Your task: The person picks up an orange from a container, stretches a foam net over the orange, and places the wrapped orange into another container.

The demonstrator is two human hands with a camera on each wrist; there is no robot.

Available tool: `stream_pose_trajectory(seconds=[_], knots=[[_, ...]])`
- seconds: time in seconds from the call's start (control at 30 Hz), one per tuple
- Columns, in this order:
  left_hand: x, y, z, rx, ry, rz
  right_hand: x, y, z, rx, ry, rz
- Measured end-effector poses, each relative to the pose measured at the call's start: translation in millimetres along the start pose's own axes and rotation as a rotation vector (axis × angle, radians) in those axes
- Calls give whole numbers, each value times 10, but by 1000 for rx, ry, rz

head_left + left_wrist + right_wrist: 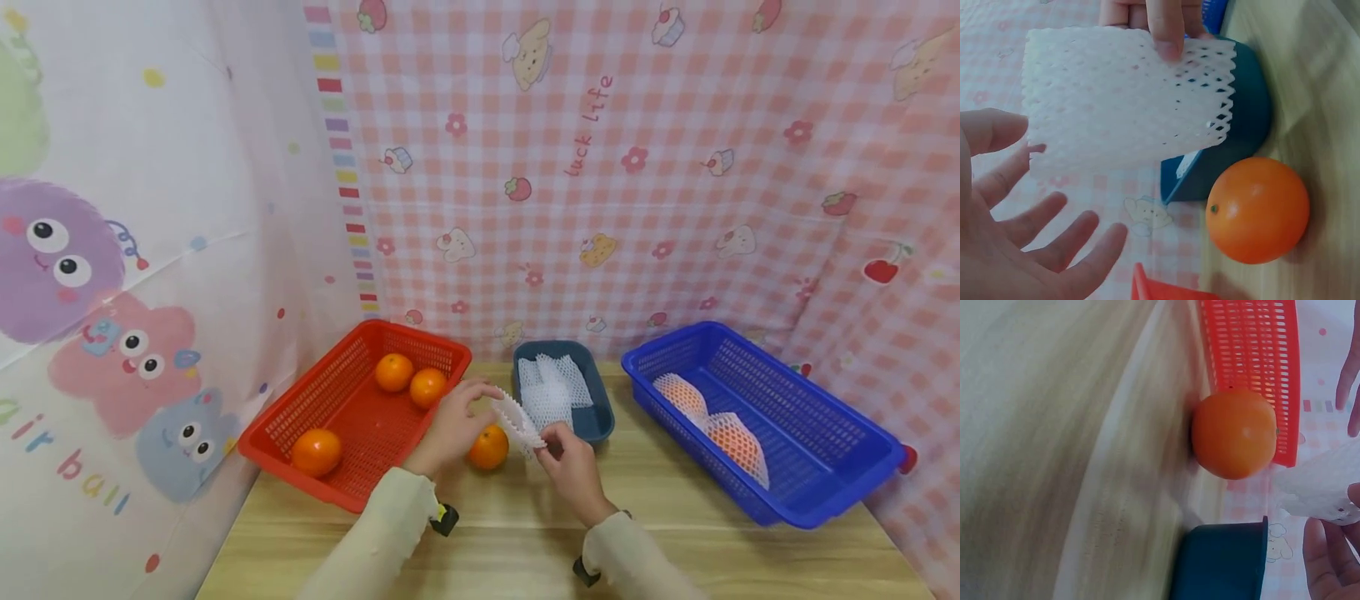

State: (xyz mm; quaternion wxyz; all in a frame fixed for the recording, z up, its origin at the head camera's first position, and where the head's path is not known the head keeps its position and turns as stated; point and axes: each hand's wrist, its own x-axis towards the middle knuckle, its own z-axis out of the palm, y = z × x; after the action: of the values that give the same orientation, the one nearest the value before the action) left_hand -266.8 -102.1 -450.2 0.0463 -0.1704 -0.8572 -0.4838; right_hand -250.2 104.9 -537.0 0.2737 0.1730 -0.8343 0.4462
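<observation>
A white foam fruit net is stretched between both hands above the table. My right hand pinches one side of it, thumb in front and fingers behind, as the left wrist view shows. At the net's opposite edge is my left hand; its thumb and index fingertip meet the rim, and the other fingers spread away from it. Below the net an orange sits on the table, just in front of the dark teal basket. More white foam nets lie in that basket.
At the left, a red basket contains three oranges. To the right stands a blue basket with two net-covered oranges. A checked cloth hangs behind the wooden table.
</observation>
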Motion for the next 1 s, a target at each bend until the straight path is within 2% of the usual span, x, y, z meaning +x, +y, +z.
stream_pose_trajectory(seconds=[0.07, 0.17, 0.33, 0.4, 0.47, 0.53, 0.63, 0.7, 0.83, 0.93, 1.0], knots=[[-18, 17, 14, -1, -24, -38, -14, -8, 22, 12, -7, -1], [-28, 17, 54, 13, -4, -64, -27, -24, 40, 35, -33, 2], [-35, -24, 151, 46, 144, -60, -39, -55, 22, 111, -176, 10], [-38, -48, 186, 77, 192, -53, -17, -78, -8, 153, -206, 14], [-40, -61, 213, 111, 226, -43, 26, -110, -43, 179, -178, 31], [-40, -69, 232, 147, 244, -31, 85, -151, -73, 182, -109, 58], [-53, -73, 266, 190, 241, -25, 173, -244, -99, 151, -3, 97], [-65, -74, 294, 217, 223, -18, 226, -326, -98, 131, 41, 101], [-83, -85, 373, 267, 213, 77, 321, -502, -49, 110, 51, 35], [-84, -96, 432, 313, 244, 183, 369, -593, 12, 99, 2, -29], [-86, -97, 457, 329, 250, 227, 379, -622, 45, 83, -38, -51]])
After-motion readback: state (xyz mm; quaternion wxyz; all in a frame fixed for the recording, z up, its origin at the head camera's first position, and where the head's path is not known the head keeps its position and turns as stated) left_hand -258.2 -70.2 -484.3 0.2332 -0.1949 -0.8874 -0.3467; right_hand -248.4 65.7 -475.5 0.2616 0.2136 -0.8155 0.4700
